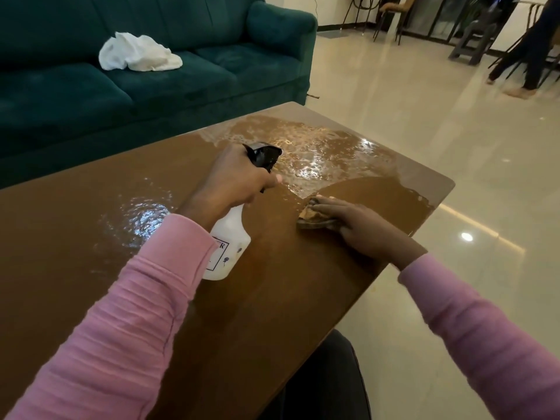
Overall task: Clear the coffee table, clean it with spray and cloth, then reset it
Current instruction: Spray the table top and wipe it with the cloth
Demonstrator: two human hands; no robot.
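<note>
Currently right hand [360,225] fingers flat, pressing cloth [315,218] on coffee table [91,207]; unwiped foam [318,153] just beyond fingertips, nearer right hand. Left hand [233,180] fingers curled round spray bottle [228,247], nozzle toward foam.

A home living room — a teal sofa [151,71] far left behind a low wooden worktop [91,213], glossy tiled floor [439,131], chairs [394,13] far right.

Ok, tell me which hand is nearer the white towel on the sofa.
Left. The left hand, gripping the spray bottle, hovers mid-table nearer the towel; the right hand presses the brown cloth farther right.
</note>
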